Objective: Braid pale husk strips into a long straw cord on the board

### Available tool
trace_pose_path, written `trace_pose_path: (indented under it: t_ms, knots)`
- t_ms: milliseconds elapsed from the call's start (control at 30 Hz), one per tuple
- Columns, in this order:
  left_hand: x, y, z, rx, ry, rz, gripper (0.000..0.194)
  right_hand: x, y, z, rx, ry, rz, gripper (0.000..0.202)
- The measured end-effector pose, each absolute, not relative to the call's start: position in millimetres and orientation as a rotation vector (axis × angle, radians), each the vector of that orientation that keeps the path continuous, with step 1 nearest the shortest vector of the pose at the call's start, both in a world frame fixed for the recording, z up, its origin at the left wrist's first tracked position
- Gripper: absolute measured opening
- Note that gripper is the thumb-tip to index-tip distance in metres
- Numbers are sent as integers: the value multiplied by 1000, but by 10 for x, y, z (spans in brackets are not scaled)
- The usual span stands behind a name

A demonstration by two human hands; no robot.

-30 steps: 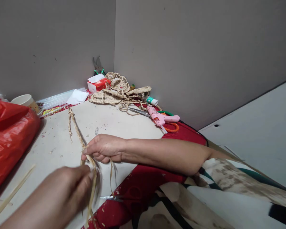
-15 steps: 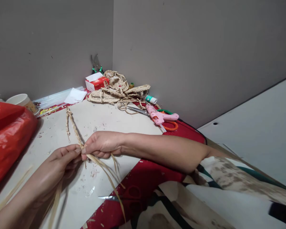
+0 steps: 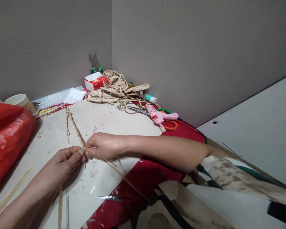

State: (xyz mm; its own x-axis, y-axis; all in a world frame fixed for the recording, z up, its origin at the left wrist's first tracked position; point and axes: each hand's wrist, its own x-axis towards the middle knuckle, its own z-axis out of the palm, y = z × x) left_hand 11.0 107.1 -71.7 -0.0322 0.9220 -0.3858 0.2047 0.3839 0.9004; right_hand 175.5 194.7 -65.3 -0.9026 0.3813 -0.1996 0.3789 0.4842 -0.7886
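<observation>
A thin braid of straw-coloured raffia runs down the pale board to my fingers, its far end looped over. My left hand pinches the braid's lower end between thumb and fingers. Right beside it, my right hand is closed on loose raffia strands at the same spot. Some strands trail from under my right hand towards my lap, while another strand hangs below my left hand. The exact crossing of the strands is hidden by my fingers.
Coiled braids lie at the back, near a red box and pruning shears. A pink glue gun rests by orange-handled scissors. Small scissors lie in front. A red bag stands left.
My right hand has shifted slightly right and turned, its strands now swung further to the right. My left hand keeps its pinch, and the strand beneath it hangs straighter.
</observation>
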Motion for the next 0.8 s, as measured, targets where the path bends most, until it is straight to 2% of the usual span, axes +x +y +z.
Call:
trace_pose_path:
  t_ms: [133, 267, 533, 700, 800]
  knots:
    - [83, 1073, -809, 1034, 1470, 730, 33, 1791, 1898, -541, -702, -2896, 1097, 26]
    - [69, 1059, -865, 1031, 1482, 772, 35, 1838, 1904, -445, -750, -2987, 930, 29]
    - [158, 1023, -821, 851, 1434, 810, 45, 1860, 1734, -351, -648, -3029, 1006, 28]
    - [253, 982, -802, 685, 1399, 927, 34, 1830, 1603, -400, -677, -3132, 763, 33]
    - [268, 966, -797, 702, 1373, 907, 25, 1836, 1532, -364, -590, -3224, 756, 29]
